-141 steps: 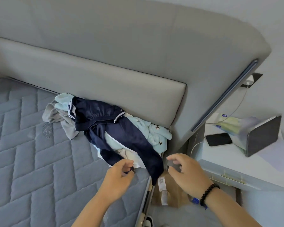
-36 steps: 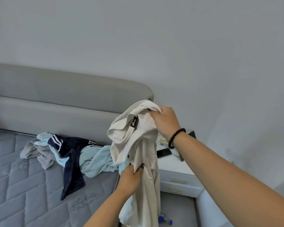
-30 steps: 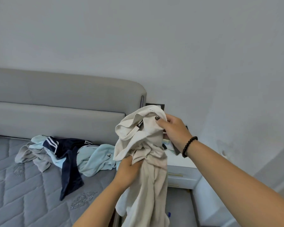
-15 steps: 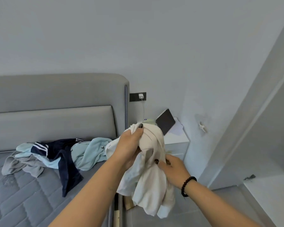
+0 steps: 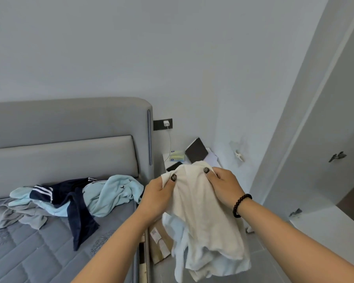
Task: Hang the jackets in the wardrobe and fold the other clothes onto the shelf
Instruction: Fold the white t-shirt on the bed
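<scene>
cream garment (image 5: 204, 217) in left hand (image 5: 158, 194) and right hand (image 5: 223, 184), beside bed (image 5: 39, 252)

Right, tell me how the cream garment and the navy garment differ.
The cream garment hangs in the air, gripped at its top edge by the left hand and right hand; the navy garment lies untouched on the mattress. The cream one is plain; the navy one has white stripes. Both are crumpled, neither folded.
</scene>
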`<state>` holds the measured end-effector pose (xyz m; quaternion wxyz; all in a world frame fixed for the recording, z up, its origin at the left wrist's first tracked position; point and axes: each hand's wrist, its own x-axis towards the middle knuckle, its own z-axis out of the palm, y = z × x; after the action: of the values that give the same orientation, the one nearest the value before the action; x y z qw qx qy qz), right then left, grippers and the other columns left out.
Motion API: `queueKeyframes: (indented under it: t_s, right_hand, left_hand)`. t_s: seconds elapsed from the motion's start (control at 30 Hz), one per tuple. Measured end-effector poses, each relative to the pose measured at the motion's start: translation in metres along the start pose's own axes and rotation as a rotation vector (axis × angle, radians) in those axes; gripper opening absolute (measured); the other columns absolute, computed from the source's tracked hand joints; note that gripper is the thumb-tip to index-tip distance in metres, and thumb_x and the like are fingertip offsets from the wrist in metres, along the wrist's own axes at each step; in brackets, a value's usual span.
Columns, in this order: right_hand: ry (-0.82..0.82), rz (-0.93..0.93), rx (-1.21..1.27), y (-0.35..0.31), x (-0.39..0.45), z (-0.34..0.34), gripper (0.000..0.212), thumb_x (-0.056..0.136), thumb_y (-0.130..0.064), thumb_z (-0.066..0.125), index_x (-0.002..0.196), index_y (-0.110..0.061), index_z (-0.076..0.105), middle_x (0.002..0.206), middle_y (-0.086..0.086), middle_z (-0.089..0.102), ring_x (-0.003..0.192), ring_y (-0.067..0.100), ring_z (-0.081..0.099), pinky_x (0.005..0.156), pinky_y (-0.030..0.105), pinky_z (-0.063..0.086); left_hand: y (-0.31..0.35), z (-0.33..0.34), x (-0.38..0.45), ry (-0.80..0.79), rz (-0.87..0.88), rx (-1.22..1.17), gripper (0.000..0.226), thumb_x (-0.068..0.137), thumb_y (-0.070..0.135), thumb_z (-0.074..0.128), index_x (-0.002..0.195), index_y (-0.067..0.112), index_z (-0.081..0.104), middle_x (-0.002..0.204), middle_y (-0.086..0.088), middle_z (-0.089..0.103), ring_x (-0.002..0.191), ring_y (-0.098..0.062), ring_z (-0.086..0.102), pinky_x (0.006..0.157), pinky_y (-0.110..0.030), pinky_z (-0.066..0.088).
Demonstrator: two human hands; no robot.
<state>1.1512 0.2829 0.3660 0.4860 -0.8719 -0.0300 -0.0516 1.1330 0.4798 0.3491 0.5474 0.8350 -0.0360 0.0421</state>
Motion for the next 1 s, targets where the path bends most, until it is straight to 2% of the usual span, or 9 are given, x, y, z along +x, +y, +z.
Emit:
queueKeyframes:
  t_s: [0.1,0.23,0.33,0.5,0.6,0.7,0.83,0.93,1.0]
  right_hand:
    - [0.015,0.079,-0.025,0.017,-0.004,-0.01,0.044,0.1,-0.029,0.043,0.062,-0.017,0.025,0.056,-0.005,0.027,0.054,0.012,0.025,0.052,0.026,0.02]
    - [-0.032,0.136,-0.095,0.044,-0.008,-0.018,0.043,0.1,-0.027,0.043,0.061,-0.016,0.028,0.056,-0.004,0.032,0.054,0.011,0.029,0.049,0.024,0.02]
    - [-0.09,0.179,-0.121,0.058,-0.009,-0.018,0.043,0.1,-0.023,0.042,0.059,-0.016,0.031,0.054,-0.005,0.035,0.052,0.01,0.031,0.048,0.022,0.022]
    - [-0.1,0.21,0.082,0.059,-0.018,-0.025,0.041,0.098,-0.019,0.045,0.06,-0.022,0.06,0.063,-0.011,0.063,0.059,0.004,0.058,0.058,0.014,0.041]
    - [-0.161,0.187,0.232,0.058,-0.027,-0.033,0.03,0.099,-0.018,0.046,0.082,-0.016,0.071,0.082,-0.003,0.072,0.079,0.008,0.068,0.075,0.022,0.052]
    - [-0.217,0.18,0.362,0.061,-0.035,-0.04,0.026,0.098,-0.012,0.046,0.091,-0.015,0.071,0.09,-0.001,0.074,0.09,0.015,0.068,0.083,0.027,0.054]
    - [-0.292,0.141,0.505,0.066,-0.041,-0.041,0.02,0.092,-0.014,0.058,0.109,-0.02,0.064,0.103,-0.008,0.072,0.101,0.008,0.065,0.08,0.021,0.052]
    - [-0.379,0.136,0.434,0.072,-0.042,-0.036,0.046,0.073,-0.02,0.062,0.115,-0.038,0.055,0.107,-0.017,0.067,0.103,0.004,0.062,0.083,0.023,0.051]
    - [-0.412,0.114,0.246,0.079,-0.04,-0.029,0.046,0.069,-0.027,0.067,0.11,-0.041,0.052,0.107,-0.016,0.063,0.102,0.002,0.06,0.084,0.022,0.05]
  left_hand:
    - [0.011,0.0,-0.002,0.023,-0.014,-0.085,0.025,0.101,0.03,0.047,0.091,0.031,0.071,0.088,0.01,0.074,0.082,-0.003,0.065,0.074,-0.022,0.051]
    - [0.033,0.005,0.001,0.031,-0.179,-0.423,0.03,0.099,0.035,0.052,0.081,0.021,0.072,0.077,-0.001,0.074,0.067,-0.011,0.068,0.057,-0.024,0.052]
    - [0.052,0.017,0.004,-0.036,-0.187,-0.559,0.034,0.099,0.031,0.053,0.074,0.019,0.073,0.077,-0.008,0.074,0.067,-0.016,0.069,0.055,-0.026,0.053]
    - [0.082,0.034,0.02,-0.045,-0.164,-0.708,0.035,0.101,0.026,0.05,0.078,0.016,0.075,0.086,-0.011,0.075,0.076,-0.018,0.072,0.061,-0.027,0.057]
    - [0.096,0.042,0.028,-0.041,-0.16,-0.728,0.027,0.101,0.025,0.05,0.091,0.009,0.07,0.089,-0.011,0.075,0.079,-0.018,0.073,0.062,-0.026,0.057]
    - [0.108,0.052,0.033,-0.029,-0.162,-0.731,0.025,0.101,0.021,0.049,0.098,0.006,0.067,0.089,-0.009,0.076,0.078,-0.016,0.073,0.059,-0.024,0.055]
    - [0.12,0.058,0.036,0.001,-0.164,-0.769,0.023,0.102,0.019,0.048,0.097,0.006,0.066,0.084,-0.005,0.076,0.073,-0.013,0.072,0.056,-0.022,0.054]
    - [0.125,0.056,0.037,0.008,-0.162,-0.799,0.024,0.101,0.022,0.049,0.104,0.005,0.066,0.089,-0.006,0.075,0.076,-0.013,0.072,0.058,-0.023,0.056]
    - [0.127,0.054,0.039,0.01,-0.147,-0.822,0.027,0.101,0.023,0.048,0.109,0.004,0.066,0.096,-0.01,0.075,0.081,-0.016,0.072,0.06,-0.025,0.057]
